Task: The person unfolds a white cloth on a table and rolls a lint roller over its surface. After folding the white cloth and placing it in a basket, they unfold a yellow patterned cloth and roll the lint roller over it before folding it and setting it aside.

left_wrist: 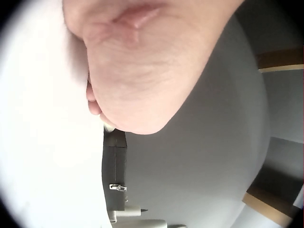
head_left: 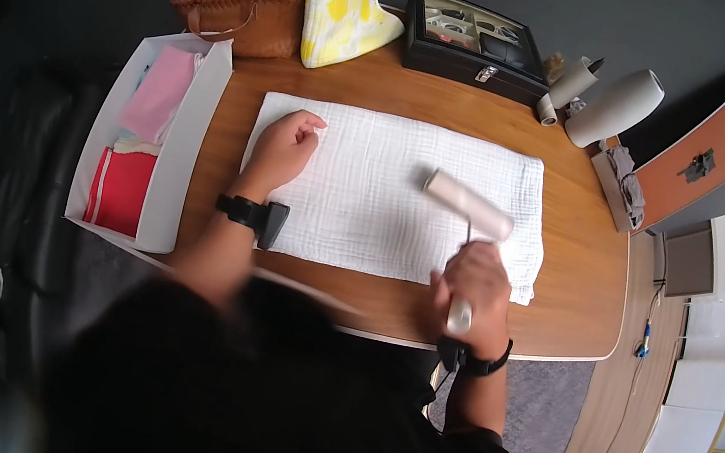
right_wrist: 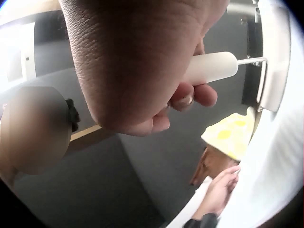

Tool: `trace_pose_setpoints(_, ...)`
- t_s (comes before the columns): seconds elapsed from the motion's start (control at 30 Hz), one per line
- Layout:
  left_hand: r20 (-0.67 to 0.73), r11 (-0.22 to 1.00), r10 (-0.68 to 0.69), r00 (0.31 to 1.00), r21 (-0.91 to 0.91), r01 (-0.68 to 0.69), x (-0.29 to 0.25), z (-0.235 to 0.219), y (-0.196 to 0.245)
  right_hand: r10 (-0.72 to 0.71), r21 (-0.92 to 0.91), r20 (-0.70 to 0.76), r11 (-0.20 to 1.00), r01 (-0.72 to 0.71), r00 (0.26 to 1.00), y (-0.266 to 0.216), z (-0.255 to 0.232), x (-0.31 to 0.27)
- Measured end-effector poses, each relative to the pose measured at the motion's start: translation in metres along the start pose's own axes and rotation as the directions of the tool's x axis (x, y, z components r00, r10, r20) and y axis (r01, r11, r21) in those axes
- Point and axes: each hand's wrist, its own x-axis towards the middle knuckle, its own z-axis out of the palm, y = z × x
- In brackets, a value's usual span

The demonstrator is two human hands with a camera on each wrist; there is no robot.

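A white crinkled cloth (head_left: 367, 194) lies folded flat on the wooden table. My right hand (head_left: 478, 281) grips the handle of a lint roller (head_left: 469, 203), whose pale cylinder is over the right part of the cloth. In the right wrist view, fingers wrap the white handle (right_wrist: 213, 66) and a thin metal rod runs from it to the roller head. My left hand (head_left: 287, 150) rests on the cloth near its left edge, fingers loosely bent. In the left wrist view, the heel of that hand hides most of its fingers.
A white box (head_left: 210, 101) with folded pink and red cloths stands left. Behind are a brown basket (head_left: 251, 30), a yellow-spotted cloth (head_left: 343, 13) and a black display case (head_left: 470, 69). A pale vase-like object (head_left: 620, 106) and a small grey box (head_left: 613, 194) stand right.
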Motion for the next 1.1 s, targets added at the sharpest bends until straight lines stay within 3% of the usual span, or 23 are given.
trace_pose_setpoints(0.03,0.007,1.000,0.002,1.000,0.013,-0.002,0.001,0.000,0.001,-0.009,0.104,-0.005,0.995,0.010,1.000,-0.013,-0.002,-0.001)
trace_pose_setpoints(0.17,0.021,0.999,-0.004,1.000,0.037,0.004,0.002,0.000,0.004,0.028,0.109,-0.023,0.994,-0.026,0.999,-0.019,-0.010,-0.001)
trace_pose_setpoints(0.23,0.013,1.000,0.003,1.000,0.031,-0.003,0.002,0.002,0.001,0.056,0.004,-0.079,0.998,-0.056,0.995,0.004,-0.004,0.008)
trace_pose_setpoints(0.43,0.005,1.000,-0.003,1.000,0.014,0.003,0.000,0.001,-0.001,0.040,-0.086,-0.122,0.995,-0.051,0.992,0.088,0.012,0.038)
trace_pose_setpoints(0.53,0.004,1.000,0.005,1.000,0.016,-0.005,-0.001,0.000,0.000,0.042,-0.093,-0.109,0.994,-0.052,0.993,0.073,0.012,0.048)
trace_pose_setpoints(0.67,-0.009,1.000,0.021,1.000,-0.002,-0.021,0.000,0.002,-0.001,0.161,0.023,-0.066,0.987,-0.159,0.985,0.025,0.007,0.021)
trace_pose_setpoints(0.77,0.030,0.999,-0.028,0.999,0.016,0.027,-0.001,-0.002,0.012,0.151,0.088,-0.064,0.985,-0.145,0.986,-0.007,-0.003,0.012)
trace_pose_setpoints(0.83,0.028,0.999,-0.019,0.999,0.034,0.018,-0.001,0.000,0.009,0.100,0.039,-0.048,0.994,-0.098,0.994,-0.008,-0.010,0.017)
trace_pose_setpoints(0.9,0.029,0.999,-0.010,1.000,0.037,0.009,0.001,0.001,0.007,0.131,-0.006,-0.100,0.991,-0.132,0.986,0.012,-0.007,0.027)
trace_pose_setpoints(1.03,0.021,1.000,0.013,1.000,0.012,-0.013,0.002,0.001,-0.002,0.026,-0.156,-0.156,0.986,-0.051,0.987,0.093,0.009,0.042)
trace_pose_setpoints(1.1,0.022,1.000,0.016,1.000,-0.006,-0.016,0.001,0.004,-0.004,0.057,-0.215,-0.079,0.974,-0.073,0.995,0.111,0.013,0.039)
